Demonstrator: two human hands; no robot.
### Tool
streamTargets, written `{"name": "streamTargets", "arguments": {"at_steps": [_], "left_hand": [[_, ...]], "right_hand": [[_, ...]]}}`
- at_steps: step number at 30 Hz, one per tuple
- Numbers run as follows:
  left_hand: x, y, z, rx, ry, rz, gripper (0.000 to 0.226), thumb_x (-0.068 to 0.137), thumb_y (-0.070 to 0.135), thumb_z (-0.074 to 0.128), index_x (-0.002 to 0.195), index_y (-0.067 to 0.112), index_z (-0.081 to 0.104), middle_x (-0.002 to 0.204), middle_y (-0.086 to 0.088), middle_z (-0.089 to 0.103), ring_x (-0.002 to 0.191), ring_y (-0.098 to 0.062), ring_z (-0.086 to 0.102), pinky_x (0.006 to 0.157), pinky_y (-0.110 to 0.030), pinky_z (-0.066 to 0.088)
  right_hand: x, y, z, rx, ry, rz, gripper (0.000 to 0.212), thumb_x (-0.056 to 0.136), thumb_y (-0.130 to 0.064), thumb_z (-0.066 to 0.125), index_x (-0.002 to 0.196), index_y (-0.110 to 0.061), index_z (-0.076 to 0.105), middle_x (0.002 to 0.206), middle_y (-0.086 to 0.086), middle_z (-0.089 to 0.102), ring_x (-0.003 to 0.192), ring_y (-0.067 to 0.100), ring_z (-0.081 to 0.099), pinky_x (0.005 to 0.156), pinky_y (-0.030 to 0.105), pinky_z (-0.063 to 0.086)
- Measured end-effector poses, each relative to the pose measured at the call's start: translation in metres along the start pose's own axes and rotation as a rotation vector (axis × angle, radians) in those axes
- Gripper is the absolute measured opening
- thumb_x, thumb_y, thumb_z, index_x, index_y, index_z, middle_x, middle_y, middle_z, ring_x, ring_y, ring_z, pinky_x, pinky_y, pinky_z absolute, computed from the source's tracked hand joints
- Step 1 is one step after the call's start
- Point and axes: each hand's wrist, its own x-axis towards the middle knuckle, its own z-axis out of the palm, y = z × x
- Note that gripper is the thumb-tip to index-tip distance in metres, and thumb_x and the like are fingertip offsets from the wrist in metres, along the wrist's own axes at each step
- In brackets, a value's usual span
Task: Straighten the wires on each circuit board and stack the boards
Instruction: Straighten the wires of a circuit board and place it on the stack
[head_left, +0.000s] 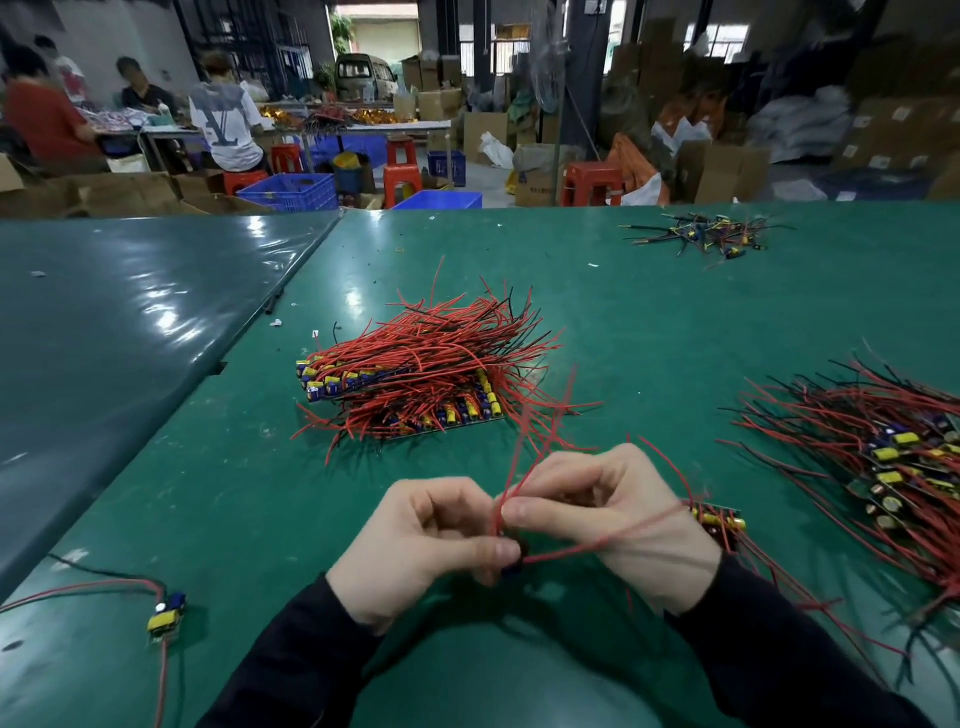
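Holding one small circuit board (511, 564) low over the green table mat (649, 322), both hands meet at near centre. Left hand (415, 540) has fingers curled, thumb and fingertips pinching the board's dark end; the board itself is mostly hidden, so its tilt is unclear. Right hand (608, 519) is curled too, fingers pinching the thin red wires (519, 467) that rise from the board, up and toward the far side. One red strand (613, 535) runs across the back of the right hand. Both forearms are in black sleeves (311, 654).

Just right of the right hand lies another board with yellow parts (719, 519), partly covered by the hand. Near left, a lone board with a yellow block and red and black leads (166, 616) sits well apart from the hands.

Right edge: a loose spread of boards with red and black wires (893, 457), fanned out, unsorted.

Centre, beyond the hands: a stacked pile of boards (415, 379), wires lying mostly toward far right.

Far right: a small scatter of wired parts (711, 239).

Beyond the table: blue plastic crates (291, 192), red stools (402, 179), cardboard boxes (722, 171), people seated at a bench (223, 124) on the far left.
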Motion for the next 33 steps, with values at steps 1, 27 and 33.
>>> {"name": "streamTargets", "arguments": {"at_steps": [1,27,33], "left_hand": [[0.000,0.000,0.001,0.018,-0.035,-0.019,0.020,0.060,-0.004,0.081,0.065,0.008,0.066,0.063,-0.014,0.066,0.049,-0.017,0.060,0.050,-0.021,0.049],[0.000,-0.001,-0.002,-0.199,0.036,-0.020,0.036,0.049,0.032,0.090,0.074,0.010,0.077,0.058,0.000,0.062,0.046,-0.009,0.051,0.045,-0.016,0.040],[-0.003,0.002,-0.003,-0.425,-0.025,-0.029,0.044,0.038,0.027,0.096,0.072,0.006,0.075,0.059,-0.005,0.060,0.042,-0.012,0.051,0.043,-0.018,0.043]], "right_hand": [[0.000,0.000,0.001,-0.045,0.006,-0.013,0.004,0.069,-0.006,0.078,0.072,-0.006,0.077,0.072,0.010,0.069,0.069,0.014,0.061,0.067,0.028,0.047],[-0.004,-0.004,0.007,0.227,-0.350,0.429,0.030,0.087,-0.024,0.063,0.094,0.004,0.069,0.065,0.003,0.065,0.050,0.007,0.055,0.046,0.014,0.041],[-0.006,-0.007,0.004,0.394,-0.443,0.465,0.025,0.083,-0.028,0.060,0.089,-0.008,0.074,0.065,0.000,0.064,0.049,0.004,0.053,0.046,0.013,0.040]]}}
